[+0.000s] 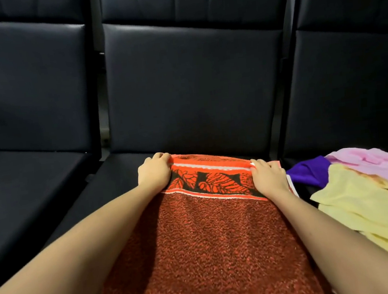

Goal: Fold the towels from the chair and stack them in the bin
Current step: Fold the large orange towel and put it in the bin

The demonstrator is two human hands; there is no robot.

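Left hand (154, 172) and right hand (269, 177) pinch the orange towel (205, 237)'s far corners; loose towels (372, 189) lie right of the right hand.

Dark padded chairs (193, 86) face you: an orange-red towel (211, 241) lies spread on the middle seat (119, 177); a yellow towel (354, 203), pink cloth (371, 165) and purple cloth (309, 170), possibly others, heap on the right seat (307, 188).

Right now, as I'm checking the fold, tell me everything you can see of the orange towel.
The orange towel is looped terry, flecked orange and black, with a black band of orange leaves edged by white stripes and a plain orange hem at its far end. It lies flat on the middle chair seat. The left hand and right hand pinch its far corners.
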